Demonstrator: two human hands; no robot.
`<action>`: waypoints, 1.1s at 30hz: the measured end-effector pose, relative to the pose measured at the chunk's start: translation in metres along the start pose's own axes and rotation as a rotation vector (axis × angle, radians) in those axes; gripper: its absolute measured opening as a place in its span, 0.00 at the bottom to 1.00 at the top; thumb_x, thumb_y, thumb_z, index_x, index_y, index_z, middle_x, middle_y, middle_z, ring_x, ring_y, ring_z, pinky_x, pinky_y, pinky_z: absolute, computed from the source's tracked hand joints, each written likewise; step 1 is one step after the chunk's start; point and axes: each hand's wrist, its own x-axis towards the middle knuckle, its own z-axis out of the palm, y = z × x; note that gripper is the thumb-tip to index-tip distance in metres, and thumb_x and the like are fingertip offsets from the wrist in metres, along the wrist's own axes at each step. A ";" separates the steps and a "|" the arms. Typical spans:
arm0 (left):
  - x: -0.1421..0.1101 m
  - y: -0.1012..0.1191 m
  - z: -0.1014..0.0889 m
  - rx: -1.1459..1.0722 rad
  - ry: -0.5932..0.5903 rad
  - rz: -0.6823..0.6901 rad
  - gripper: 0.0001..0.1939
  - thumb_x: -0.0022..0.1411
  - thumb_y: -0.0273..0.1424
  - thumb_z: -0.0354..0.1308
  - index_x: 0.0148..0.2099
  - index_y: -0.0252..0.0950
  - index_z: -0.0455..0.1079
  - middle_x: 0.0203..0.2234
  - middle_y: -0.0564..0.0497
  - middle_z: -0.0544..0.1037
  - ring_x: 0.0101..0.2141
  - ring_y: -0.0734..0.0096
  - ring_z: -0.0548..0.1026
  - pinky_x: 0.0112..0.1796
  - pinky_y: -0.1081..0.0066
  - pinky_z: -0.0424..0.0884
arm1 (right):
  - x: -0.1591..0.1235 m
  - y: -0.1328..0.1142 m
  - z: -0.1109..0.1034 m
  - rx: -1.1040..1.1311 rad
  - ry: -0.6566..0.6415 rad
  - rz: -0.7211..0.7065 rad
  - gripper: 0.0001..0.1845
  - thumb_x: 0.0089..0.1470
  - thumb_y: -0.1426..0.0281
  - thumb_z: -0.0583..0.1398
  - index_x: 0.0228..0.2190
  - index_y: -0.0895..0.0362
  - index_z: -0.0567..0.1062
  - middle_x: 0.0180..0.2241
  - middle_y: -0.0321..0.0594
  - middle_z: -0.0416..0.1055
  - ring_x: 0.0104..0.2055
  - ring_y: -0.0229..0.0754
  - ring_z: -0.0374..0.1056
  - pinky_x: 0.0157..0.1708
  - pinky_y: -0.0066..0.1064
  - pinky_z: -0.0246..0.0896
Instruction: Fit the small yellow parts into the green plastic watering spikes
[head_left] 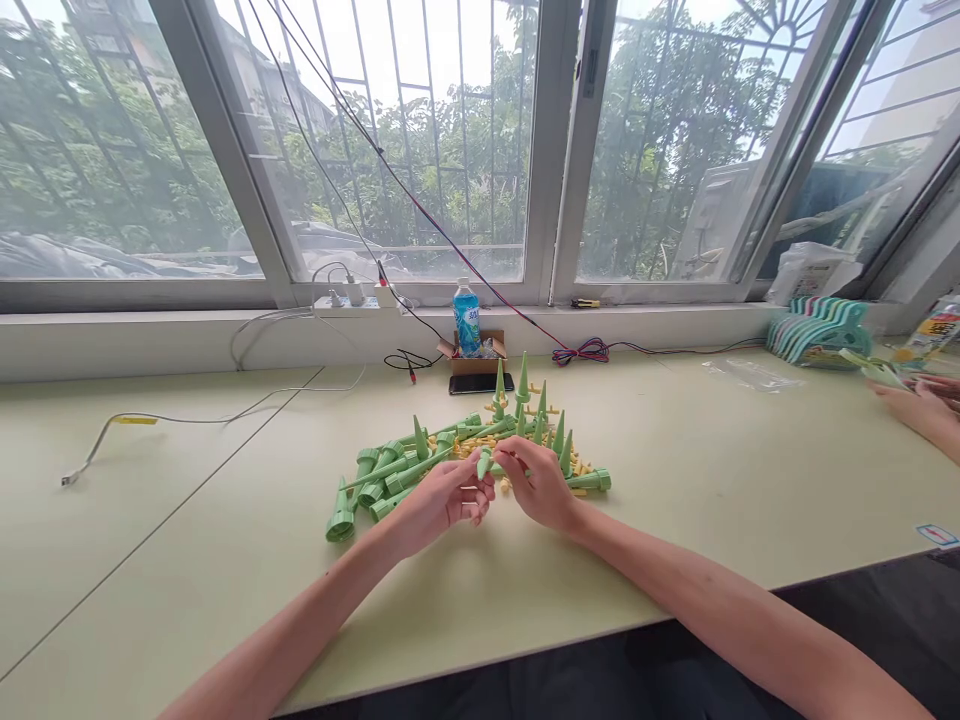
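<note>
My left hand (pixel 450 497) has its fingers closed on a small green plastic spike (pixel 484 461), held just above the table with the tip pointing down. Close beside it, the thumb and fingers of my right hand (pixel 538 482) are pinched together at the spike's side. What lies between those fingertips is too small to make out. Behind and around both hands spreads a pile of green plastic spikes (pixel 390 460), some lying down and some standing on their wide ends. Small yellow plastic pieces (pixel 579 462) with short side arms are mixed among them.
A black phone (pixel 480 384) lies in front of a small cardboard box (pixel 469 366) and a blue bottle (pixel 466 318). Cables (pixel 585 350) run along the window side. At right are teal hangers (pixel 817 330) and another person's hands (pixel 922 405).
</note>
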 end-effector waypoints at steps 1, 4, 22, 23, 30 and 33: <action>0.000 0.000 0.000 0.019 0.004 0.011 0.22 0.63 0.47 0.56 0.34 0.30 0.69 0.27 0.48 0.71 0.23 0.77 0.68 0.24 0.75 0.68 | 0.000 0.001 0.000 0.006 -0.004 0.007 0.12 0.66 0.67 0.51 0.30 0.55 0.67 0.25 0.35 0.66 0.22 0.34 0.55 0.24 0.26 0.54; -0.002 0.002 0.003 0.138 0.043 0.073 0.19 0.62 0.45 0.58 0.34 0.32 0.67 0.24 0.51 0.71 0.22 0.77 0.69 0.25 0.74 0.68 | -0.001 0.003 0.001 0.013 -0.013 0.028 0.12 0.66 0.68 0.51 0.30 0.56 0.66 0.24 0.33 0.62 0.22 0.33 0.53 0.24 0.25 0.52; -0.004 -0.010 0.007 0.713 0.346 0.492 0.12 0.59 0.36 0.62 0.44 0.39 0.68 0.29 0.52 0.71 0.24 0.73 0.73 0.25 0.72 0.72 | -0.002 0.000 0.001 -0.015 -0.036 0.148 0.15 0.65 0.64 0.51 0.27 0.56 0.66 0.19 0.31 0.58 0.19 0.34 0.51 0.21 0.26 0.48; -0.004 -0.009 0.007 0.729 0.342 0.507 0.11 0.60 0.36 0.61 0.44 0.39 0.69 0.32 0.51 0.71 0.25 0.74 0.73 0.25 0.72 0.72 | -0.002 0.000 0.001 -0.009 -0.037 0.146 0.15 0.65 0.64 0.51 0.27 0.56 0.66 0.19 0.31 0.58 0.19 0.33 0.51 0.21 0.26 0.48; -0.005 -0.007 0.010 0.672 0.332 0.452 0.14 0.61 0.36 0.60 0.46 0.39 0.63 0.28 0.53 0.70 0.24 0.73 0.73 0.23 0.72 0.72 | -0.002 -0.001 0.002 0.009 -0.007 0.152 0.15 0.65 0.63 0.51 0.28 0.56 0.66 0.21 0.32 0.60 0.20 0.33 0.51 0.21 0.26 0.49; -0.006 -0.004 0.012 0.546 0.300 0.430 0.15 0.60 0.37 0.60 0.45 0.39 0.60 0.31 0.53 0.70 0.24 0.73 0.73 0.22 0.72 0.71 | -0.002 -0.002 0.002 0.001 0.034 0.149 0.15 0.66 0.63 0.50 0.29 0.56 0.66 0.22 0.32 0.60 0.21 0.33 0.52 0.22 0.25 0.50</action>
